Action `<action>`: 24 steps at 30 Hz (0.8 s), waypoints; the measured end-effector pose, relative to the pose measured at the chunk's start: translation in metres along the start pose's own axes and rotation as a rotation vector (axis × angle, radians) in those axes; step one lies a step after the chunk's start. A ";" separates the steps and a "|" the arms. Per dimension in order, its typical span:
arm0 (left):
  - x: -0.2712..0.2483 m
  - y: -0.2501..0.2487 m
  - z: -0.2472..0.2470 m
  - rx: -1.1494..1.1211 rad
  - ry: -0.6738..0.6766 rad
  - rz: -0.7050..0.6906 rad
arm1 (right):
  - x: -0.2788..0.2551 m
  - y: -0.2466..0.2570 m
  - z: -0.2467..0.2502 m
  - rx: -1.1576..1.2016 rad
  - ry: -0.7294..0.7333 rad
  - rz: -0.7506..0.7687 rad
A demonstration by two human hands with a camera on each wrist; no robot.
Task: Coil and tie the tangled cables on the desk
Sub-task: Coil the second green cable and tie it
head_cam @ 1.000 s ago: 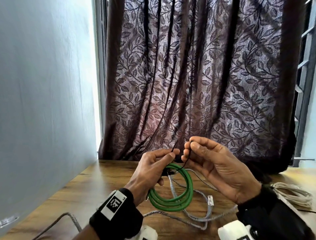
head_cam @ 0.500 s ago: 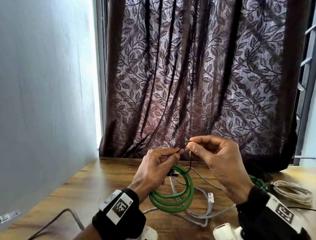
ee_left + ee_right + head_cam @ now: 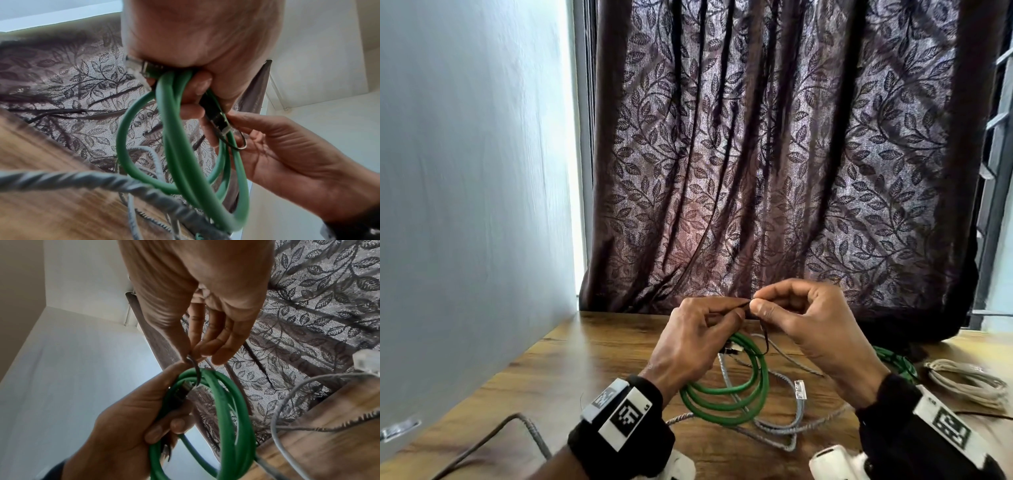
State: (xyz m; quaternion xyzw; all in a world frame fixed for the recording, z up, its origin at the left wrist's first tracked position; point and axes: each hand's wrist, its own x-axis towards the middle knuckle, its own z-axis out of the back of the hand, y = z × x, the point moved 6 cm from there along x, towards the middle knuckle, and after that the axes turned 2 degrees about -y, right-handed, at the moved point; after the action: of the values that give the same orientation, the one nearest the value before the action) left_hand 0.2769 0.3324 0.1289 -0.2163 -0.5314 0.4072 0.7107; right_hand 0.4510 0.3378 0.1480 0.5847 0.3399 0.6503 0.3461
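Observation:
My left hand grips a coiled green cable above the wooden desk, fingers curled round the bundle and its connectors. The coil hangs below the fist; the same green coil shows in the right wrist view. My right hand pinches a thin black tie between thumb and forefinger, right at my left fingertips. The black tie loops down round the top of the coil. A loop of that tie shows by my right palm.
A grey braided cable with a clear plug sprawls on the desk under the coil. A second green cable and a cream coiled cable lie at the right. A leaf-patterned curtain hangs behind, a wall at the left.
My right hand has turned palm-down and come in closer to my left fingertips, drawing the black tie over the top of the coil. The left hand keeps its grip on the green coil.

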 end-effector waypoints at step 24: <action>-0.002 0.014 -0.009 -0.369 0.093 0.313 | 0.007 -0.001 0.023 0.010 -0.203 0.091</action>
State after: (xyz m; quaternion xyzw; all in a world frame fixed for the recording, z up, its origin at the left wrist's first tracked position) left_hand 0.2804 0.3404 0.1143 -0.4407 -0.5235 0.3980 0.6110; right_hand 0.4730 0.3448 0.1527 0.6641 0.2795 0.6011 0.3458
